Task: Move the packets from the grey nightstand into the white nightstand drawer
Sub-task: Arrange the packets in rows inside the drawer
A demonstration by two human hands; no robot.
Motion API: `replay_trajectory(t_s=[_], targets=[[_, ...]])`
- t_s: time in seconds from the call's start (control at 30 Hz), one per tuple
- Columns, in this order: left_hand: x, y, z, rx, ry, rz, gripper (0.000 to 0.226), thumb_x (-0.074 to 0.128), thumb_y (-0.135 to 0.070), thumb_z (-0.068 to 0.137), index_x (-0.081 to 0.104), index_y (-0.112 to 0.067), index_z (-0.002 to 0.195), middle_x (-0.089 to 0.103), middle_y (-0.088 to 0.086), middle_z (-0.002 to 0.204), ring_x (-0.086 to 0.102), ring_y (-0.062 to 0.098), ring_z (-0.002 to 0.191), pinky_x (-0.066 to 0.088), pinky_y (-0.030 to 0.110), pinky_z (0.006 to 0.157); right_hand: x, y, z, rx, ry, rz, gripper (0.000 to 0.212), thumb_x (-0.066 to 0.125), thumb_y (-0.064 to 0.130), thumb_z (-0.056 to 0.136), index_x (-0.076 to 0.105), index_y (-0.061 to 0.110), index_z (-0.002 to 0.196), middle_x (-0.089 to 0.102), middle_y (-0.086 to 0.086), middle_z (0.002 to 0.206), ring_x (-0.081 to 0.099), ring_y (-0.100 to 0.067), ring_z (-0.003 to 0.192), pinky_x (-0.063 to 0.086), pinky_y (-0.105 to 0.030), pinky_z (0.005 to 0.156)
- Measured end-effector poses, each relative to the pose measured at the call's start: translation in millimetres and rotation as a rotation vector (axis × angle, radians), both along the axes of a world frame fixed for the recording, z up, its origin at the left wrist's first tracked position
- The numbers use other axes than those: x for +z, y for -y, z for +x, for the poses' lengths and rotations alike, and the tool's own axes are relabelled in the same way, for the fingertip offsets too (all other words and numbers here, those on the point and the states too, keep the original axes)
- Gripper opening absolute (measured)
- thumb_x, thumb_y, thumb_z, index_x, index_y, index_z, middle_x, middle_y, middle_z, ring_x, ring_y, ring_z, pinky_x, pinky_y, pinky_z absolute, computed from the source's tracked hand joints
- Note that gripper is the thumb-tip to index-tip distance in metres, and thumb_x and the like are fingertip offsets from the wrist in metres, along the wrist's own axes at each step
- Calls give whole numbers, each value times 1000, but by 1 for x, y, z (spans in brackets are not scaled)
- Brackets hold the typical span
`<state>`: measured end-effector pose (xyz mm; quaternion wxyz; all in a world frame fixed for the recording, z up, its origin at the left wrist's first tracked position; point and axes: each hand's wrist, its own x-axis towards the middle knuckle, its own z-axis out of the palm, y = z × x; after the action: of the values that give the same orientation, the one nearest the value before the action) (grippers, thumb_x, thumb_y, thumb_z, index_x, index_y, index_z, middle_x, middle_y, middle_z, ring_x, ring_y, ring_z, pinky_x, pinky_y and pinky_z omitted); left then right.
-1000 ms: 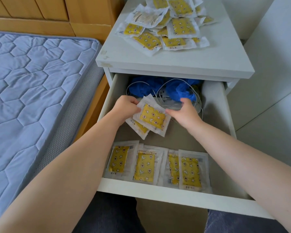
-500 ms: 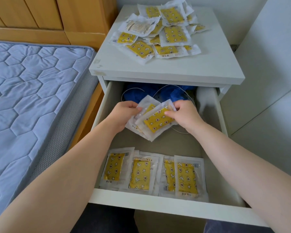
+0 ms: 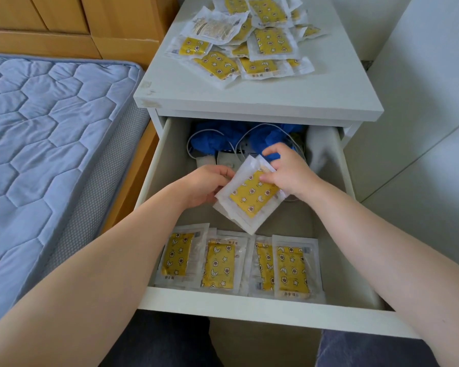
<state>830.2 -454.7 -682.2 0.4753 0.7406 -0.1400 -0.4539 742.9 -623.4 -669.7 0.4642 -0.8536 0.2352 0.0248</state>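
Both my hands hold a small stack of yellow packets (image 3: pixel 251 197) in clear wrap over the middle of the open white drawer (image 3: pixel 249 309). My left hand (image 3: pixel 207 185) grips the stack's left edge. My right hand (image 3: pixel 286 172) pinches its upper right corner. Along the drawer's front, a row of several yellow packets (image 3: pixel 239 264) lies flat. On the nightstand top (image 3: pixel 249 96) a loose pile of the same packets (image 3: pixel 249 38) lies near the back.
Blue cloth (image 3: pixel 223 136), white cables (image 3: pixel 252 139) and a small white device fill the drawer's back. A blue quilted mattress (image 3: pixel 45 144) on a wooden bed frame lies to the left. White cabinet panels (image 3: pixel 421 128) stand to the right. My knees are below the drawer front.
The held packets have been gathered into a tighter stack and shifted slightly toward me. My right hand has moved over the stack's top corner. The view has tilted a little.
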Motion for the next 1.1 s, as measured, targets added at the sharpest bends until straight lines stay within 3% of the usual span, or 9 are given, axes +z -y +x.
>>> replay_trajectory(t_s=[0.1, 0.17, 0.23, 0.3, 0.43, 0.57, 0.77, 0.93, 1.1], targets=[[-7, 0, -4, -285, 254, 262, 33, 46, 1, 92, 60, -16, 117, 65, 4, 120, 61, 16, 109, 47, 31, 96, 3, 12, -5, 171, -329, -102, 24, 68, 6, 83, 66, 12, 106, 68, -5, 103, 66, -24, 97, 53, -39, 88], [-13, -1, -8, -572, 384, 413, 46, 44, -2, 92, 51, -19, 134, 56, 0, 133, 53, 15, 120, 41, 27, 99, 3, 9, -10, 316, -494, 7, 16, 64, 0, 85, 68, 5, 100, 70, -13, 102, 67, -29, 99, 53, -44, 90], [-19, 0, -14, -776, 355, 507, 50, 50, -11, 94, 42, -22, 142, 49, -1, 140, 49, 17, 125, 40, 29, 102, 2, 0, -12, 466, -606, 43, 17, 62, -1, 86, 66, 1, 103, 68, -15, 105, 65, -32, 102, 53, -43, 91], [-22, 2, -18, -888, 334, 549, 54, 56, -19, 93, 38, -23, 144, 47, -1, 142, 47, 18, 127, 39, 33, 105, -2, -11, -12, 635, -685, -169, 23, 64, 8, 86, 64, 1, 108, 67, -13, 110, 64, -27, 98, 51, -36, 86], [-23, 6, -22, -998, 330, 564, 55, 57, -26, 94, 36, -20, 145, 46, 1, 143, 46, 19, 129, 35, 37, 110, -31, -38, -20, 807, -768, -575, 42, 68, 28, 84, 61, 6, 119, 64, -10, 118, 61, -23, 95, 45, -28, 73], [-27, 8, -23, -1033, 367, 580, 53, 54, -33, 95, 38, -21, 144, 46, 0, 143, 46, 20, 128, 36, 37, 109, -42, -46, -25, 833, -758, -629, 59, 70, 39, 82, 52, 6, 129, 56, -10, 124, 58, -26, 109, 46, -29, 81], [-20, 9, -24, -1101, 386, 635, 50, 47, -35, 99, 36, -23, 146, 44, -1, 145, 43, 19, 131, 33, 35, 110, -39, -37, -20, 909, -726, -634, 34, 69, 38, 82, 61, 7, 91, 58, -2, 77, 55, -22, 76, 40, -25, 55], [-20, 8, -21, -1105, 387, 659, 50, 45, -37, 99, 35, -24, 146, 42, 0, 147, 41, 21, 133, 32, 39, 112, -34, -35, -29, 1001, -788, -640, 64, 67, 42, 83, 44, 12, 134, 53, -6, 126, 54, -24, 111, 42, -30, 80], [-17, 8, -23, -1054, 364, 652, 47, 44, -36, 100, 38, -24, 145, 42, -1, 147, 42, 21, 132, 34, 40, 111, -34, -35, -39, 1087, -786, -710, 58, 62, 41, 87, 48, 12, 135, 51, -9, 130, 54, -26, 113, 43, -30, 80]])
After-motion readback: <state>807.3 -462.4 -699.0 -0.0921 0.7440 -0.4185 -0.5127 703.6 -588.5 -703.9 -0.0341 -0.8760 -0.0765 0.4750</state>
